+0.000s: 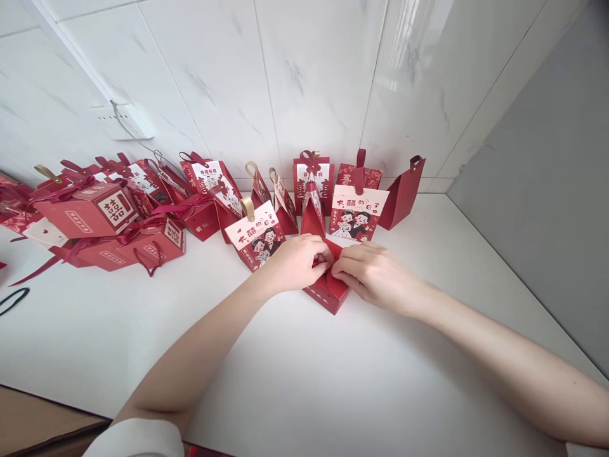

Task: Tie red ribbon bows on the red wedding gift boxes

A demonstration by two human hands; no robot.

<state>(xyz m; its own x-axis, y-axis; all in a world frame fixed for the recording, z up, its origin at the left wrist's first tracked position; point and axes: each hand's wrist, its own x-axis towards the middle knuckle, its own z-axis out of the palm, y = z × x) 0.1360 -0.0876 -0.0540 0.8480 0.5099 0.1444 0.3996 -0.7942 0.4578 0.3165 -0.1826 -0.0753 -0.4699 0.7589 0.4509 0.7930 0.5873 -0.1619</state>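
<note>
Pinching at the red flaps on top of a low red box (328, 301), the left hand (299, 261) and the right hand (377, 274) almost meet, thumbs bent in against curled fingers. The box sits on the white table (295, 387), one corner toward the person. Its walls are up, so the shaping seems partly done; the top does not look settled, and closing it appears to be what is left there. Just beyond stand two couple-picture boxes, one on the left (259, 240) and one on the right (356, 219), both apparently finished, with loops on top. Farther right, a plain red bag (403, 195) stands upright; well left, ribboned boxes (78, 212) lie piled, seemingly complete.
</note>
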